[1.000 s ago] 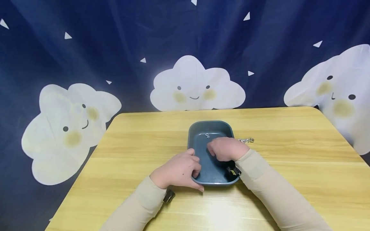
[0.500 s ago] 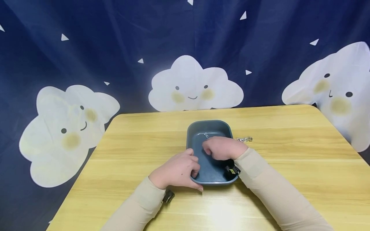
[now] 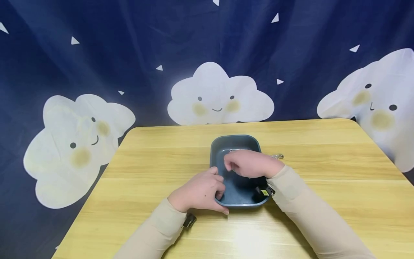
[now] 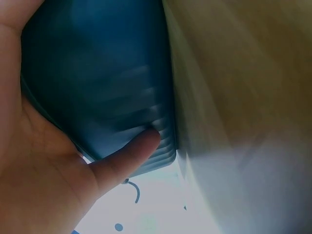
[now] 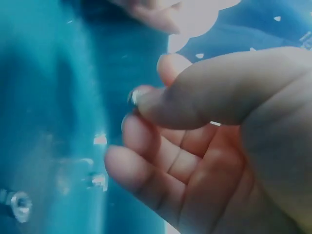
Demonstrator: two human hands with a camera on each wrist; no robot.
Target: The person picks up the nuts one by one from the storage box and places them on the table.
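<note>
A dark blue-grey rectangular tray (image 3: pixel 237 205) stands on the table. My left hand (image 3: pixel 201 190) grips its near left corner, fingers curled over the rim and the thumb (image 4: pixel 141 148) against the outer wall. Over the tray's interior is my right hand (image 3: pixel 250 163). Between its thumb and index fingertip it pinches a small shiny metal nut (image 5: pixel 132 98), mostly covered by the fingers; the other fingers are loosely curled. Another nut (image 3: pixel 231 150) lies at the tray's far end, partly behind the right hand. In the right wrist view a nut (image 5: pixel 21 207) shows at lower left.
Several small metal nuts (image 3: pixel 280 157) lie on the wooden table (image 3: pixel 155 162) just right of the tray, partly hidden by the right wrist. A dark blue curtain (image 3: pixel 207 32) with white clouds hangs behind the table's far edge.
My right hand has shifted slightly left and up over the tray, covering more of the nuts inside and on the table. My left hand keeps its hold on the corner.
</note>
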